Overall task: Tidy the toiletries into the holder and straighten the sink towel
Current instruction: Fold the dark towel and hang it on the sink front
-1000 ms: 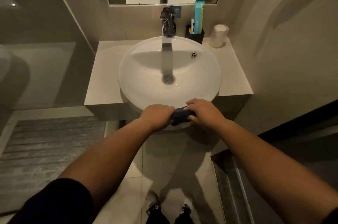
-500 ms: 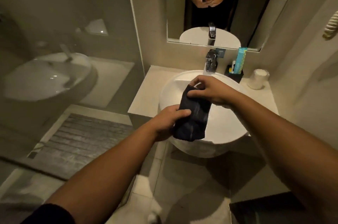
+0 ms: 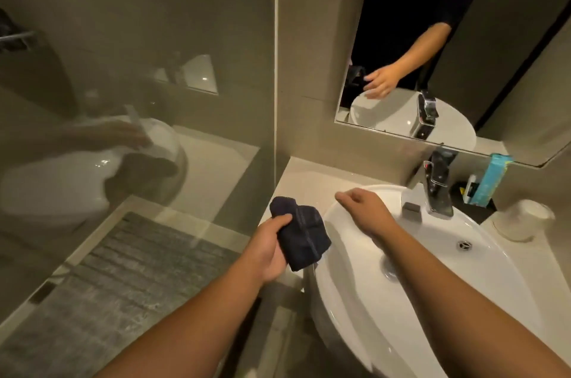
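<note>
Softly crumpled dark cloth towel (image 3: pixel 301 234) pinched in left hand (image 3: pixel 267 249) fingers, right hand (image 3: pixel 364 212) fingers loosely curled, empty, over glossy round sink (image 3: pixel 432 300)

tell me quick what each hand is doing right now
Left hand: closed on the dark towel, held beside the sink rim.
Right hand: holding nothing, fingers loosely curled, above the basin.

— Any writing you can make out near the faucet (image 3: pixel 438 183)?
— Nothing legible. The teal box (image 3: pixel 491 180) just right of it carries print too blurred to read, and the mirrored shirt's pale marks above are unreadable.
</note>
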Demonstrator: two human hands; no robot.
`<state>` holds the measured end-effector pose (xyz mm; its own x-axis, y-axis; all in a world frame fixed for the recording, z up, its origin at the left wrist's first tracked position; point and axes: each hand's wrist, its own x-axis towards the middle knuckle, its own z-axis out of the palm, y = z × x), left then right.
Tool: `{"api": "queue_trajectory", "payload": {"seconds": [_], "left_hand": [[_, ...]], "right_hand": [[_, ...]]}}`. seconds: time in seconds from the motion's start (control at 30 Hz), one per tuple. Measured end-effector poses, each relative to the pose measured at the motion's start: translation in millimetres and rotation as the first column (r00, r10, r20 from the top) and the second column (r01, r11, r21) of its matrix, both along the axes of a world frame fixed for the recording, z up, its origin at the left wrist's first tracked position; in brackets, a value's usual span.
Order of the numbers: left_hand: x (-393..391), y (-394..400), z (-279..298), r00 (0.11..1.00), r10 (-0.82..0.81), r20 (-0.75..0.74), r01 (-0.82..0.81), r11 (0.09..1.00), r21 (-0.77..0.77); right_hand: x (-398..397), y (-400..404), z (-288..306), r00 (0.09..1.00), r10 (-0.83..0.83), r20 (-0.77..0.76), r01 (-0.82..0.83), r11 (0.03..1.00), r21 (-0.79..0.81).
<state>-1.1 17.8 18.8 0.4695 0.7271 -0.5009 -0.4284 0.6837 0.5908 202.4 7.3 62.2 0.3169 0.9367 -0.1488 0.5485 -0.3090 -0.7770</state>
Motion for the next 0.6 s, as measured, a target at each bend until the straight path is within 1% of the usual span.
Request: {"api": "queue_trajectory", "payload": {"seconds": [0.07, 0.1, 0.17, 0.23, 0.3, 0.33, 0.4, 0.43, 0.47, 0.5, 0.53, 0.57, 0.6], "left_hand": [[1.0, 39.8, -17.1, 0.989, 0.098, -0.112, -0.101, 0.995, -0.02], [1.9, 59.4, -24.9, 0.974, 0.135, -0.179, -0.139, 0.99, -0.013], [7.3, 97.1, -35.9, 0.934, 0.179, -0.309, -0.168, 0.984, 0.063], [15.9, 136.0, -44.1, 0.88, 0.188, -0.435, -0.099, 0.971, 0.219], [29.5, 172.0, -45.9, 0.814, 0.193, -0.547, 0.003, 0.941, 0.337], [37.7, 189.3, -46.6, 0.775, 0.213, -0.595, 0.047, 0.919, 0.39], [56.1, 221.4, -47.6, 0.683, 0.285, -0.673, 0.132, 0.857, 0.497], [64.8, 234.9, -48.9, 0.62, 0.322, -0.715, 0.196, 0.819, 0.539], [73.0, 247.2, -51.9, 0.536, 0.367, -0.76, 0.279, 0.773, 0.57], [79.2, 257.9, -58.3, 0.441, 0.423, -0.791, 0.387, 0.706, 0.593], [83.8, 266.9, -68.2, 0.363, 0.471, -0.804, 0.526, 0.608, 0.594], [87.8, 274.0, -80.6, 0.312, 0.483, -0.818, 0.682, 0.486, 0.547], [90.2, 279.5, -94.4, 0.271, 0.465, -0.843, 0.823, 0.343, 0.453]], "right_hand": [[15.6, 12.2, -37.8, 0.989, -0.072, 0.128, 0.085, 0.991, -0.1], [21.2, 15.9, -52.9, 0.98, -0.113, 0.163, 0.134, 0.983, -0.122], [31.8, 23.3, -77.8, 0.955, -0.139, 0.263, 0.175, 0.977, -0.121], [40.3, 30.8, -98.3, 0.886, -0.035, 0.463, 0.113, 0.983, -0.143], [44.2, 35.5, -113.6, 0.768, 0.097, 0.633, 0.056, 0.974, -0.218], [45.2, 37.0, -119.2, 0.713, 0.142, 0.687, 0.046, 0.968, -0.248], [45.3, 38.2, -127.3, 0.643, 0.177, 0.745, 0.047, 0.962, -0.269], [45.0, 38.0, -131.6, 0.623, 0.177, 0.762, 0.05, 0.963, -0.265], [45.6, 37.9, -136.4, 0.607, 0.174, 0.776, 0.051, 0.965, -0.256], [46.3, 38.0, -139.9, 0.592, 0.172, 0.788, 0.048, 0.968, -0.247], [47.2, 37.9, -142.3, 0.58, 0.176, 0.795, 0.043, 0.968, -0.246], [48.2, 37.4, -144.7, 0.569, 0.176, 0.803, 0.038, 0.97, -0.24], [48.9, 37.3, -145.9, 0.562, 0.174, 0.808, 0.033, 0.972, -0.232]]}}
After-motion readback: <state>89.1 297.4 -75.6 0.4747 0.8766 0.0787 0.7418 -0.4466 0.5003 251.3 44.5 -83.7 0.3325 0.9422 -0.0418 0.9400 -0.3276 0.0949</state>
